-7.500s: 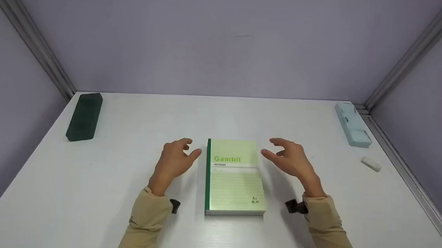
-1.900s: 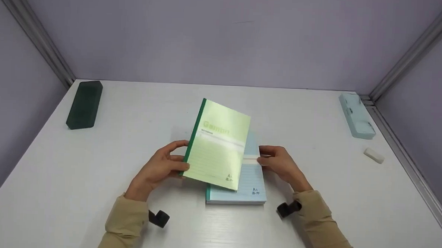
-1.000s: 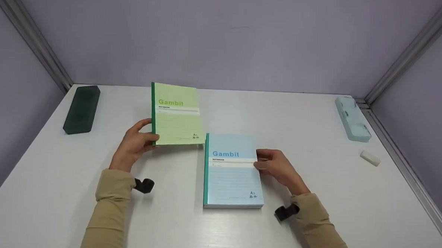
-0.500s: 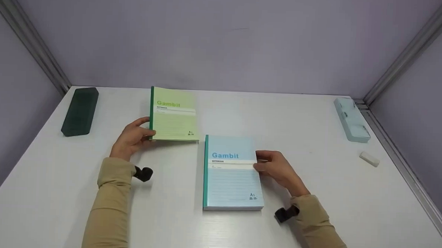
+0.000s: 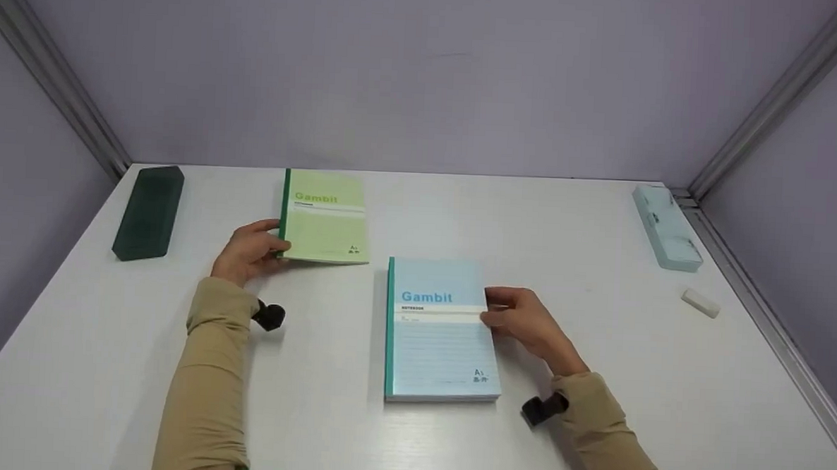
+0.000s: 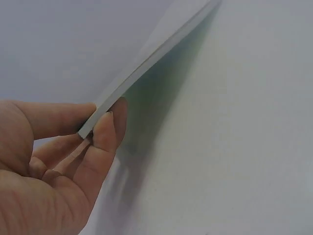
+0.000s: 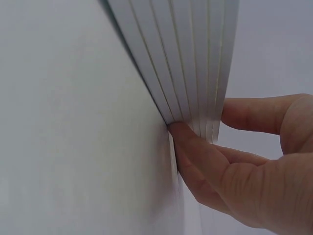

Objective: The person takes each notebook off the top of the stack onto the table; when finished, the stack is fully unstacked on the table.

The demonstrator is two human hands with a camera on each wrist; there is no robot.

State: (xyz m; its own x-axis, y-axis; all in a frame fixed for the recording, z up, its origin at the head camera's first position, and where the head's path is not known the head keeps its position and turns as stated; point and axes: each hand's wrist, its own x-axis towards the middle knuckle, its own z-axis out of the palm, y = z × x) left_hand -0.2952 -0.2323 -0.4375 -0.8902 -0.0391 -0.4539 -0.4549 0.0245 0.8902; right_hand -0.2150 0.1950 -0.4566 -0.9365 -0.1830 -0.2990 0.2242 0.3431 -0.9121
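Note:
In the head view my left hand (image 5: 248, 251) pinches a thin green notebook (image 5: 325, 227) by its dark green spine, at the back left of the table. The left wrist view has the thumb on the cover and fingers under the notebook (image 6: 146, 66), which is tilted with its held edge raised. Whether its other edge touches the table I cannot tell. A stack of several notebooks, topped by a blue notebook (image 5: 438, 349), lies at the middle. My right hand (image 5: 527, 324) grips its right edge; the right wrist view shows the thumb on top and fingers against the layered side (image 7: 181, 63).
A dark green case (image 5: 149, 213) lies at the table's back left. At the back right is a pale blue case (image 5: 667, 228), with a small white eraser-like block (image 5: 700, 302) in front of it. Walls stand behind and on both sides of the white table (image 5: 325, 429).
Both hands were apart from the stack at first. My left hand has carried the green notebook off it, leftward and back, then lowered it, uncovering the blue one. My right hand has gripped the stack.

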